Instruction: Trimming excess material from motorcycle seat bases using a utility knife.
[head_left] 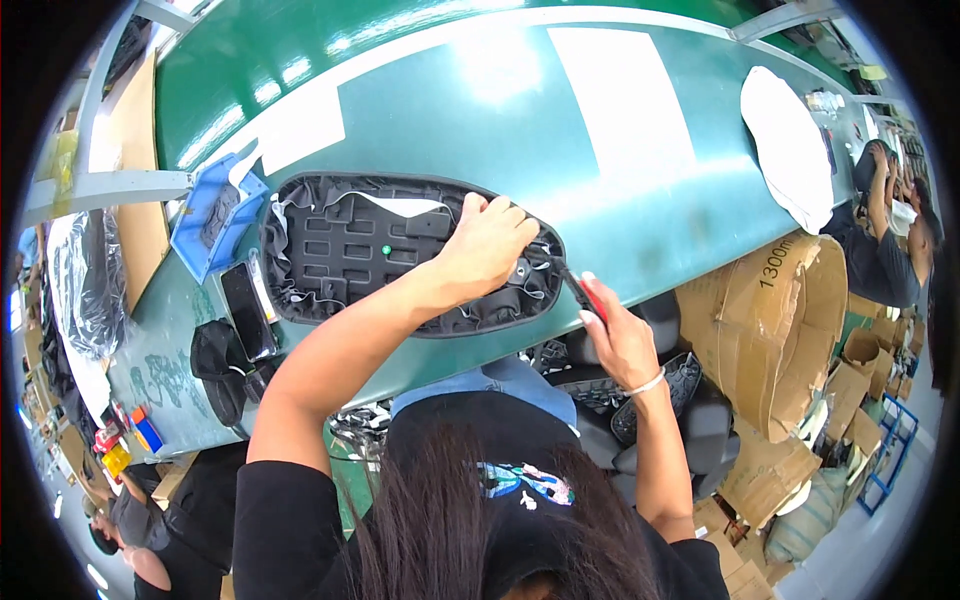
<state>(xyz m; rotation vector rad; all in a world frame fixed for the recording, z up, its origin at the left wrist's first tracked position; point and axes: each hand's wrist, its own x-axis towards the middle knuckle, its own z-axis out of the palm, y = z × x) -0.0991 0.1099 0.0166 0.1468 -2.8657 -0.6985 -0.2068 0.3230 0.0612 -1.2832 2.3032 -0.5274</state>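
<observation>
A black moulded seat panel, with dark cover material gathered round its inner edge, lies on the green table. Over its right part, my left hand is closed with the fingers curled down; what they pinch is hidden. A white strip runs along the panel's far side up to that hand. My right hand grips red-handled pliers just off the panel's right end, their dark tip pointing at its rim. A small green dot shows in the panel's middle.
Left of the panel are a blue bin, a phone and a black pouch. White sheets and a white oval piece lie farther off. A large cardboard box stands right of the table. Other people work at both sides.
</observation>
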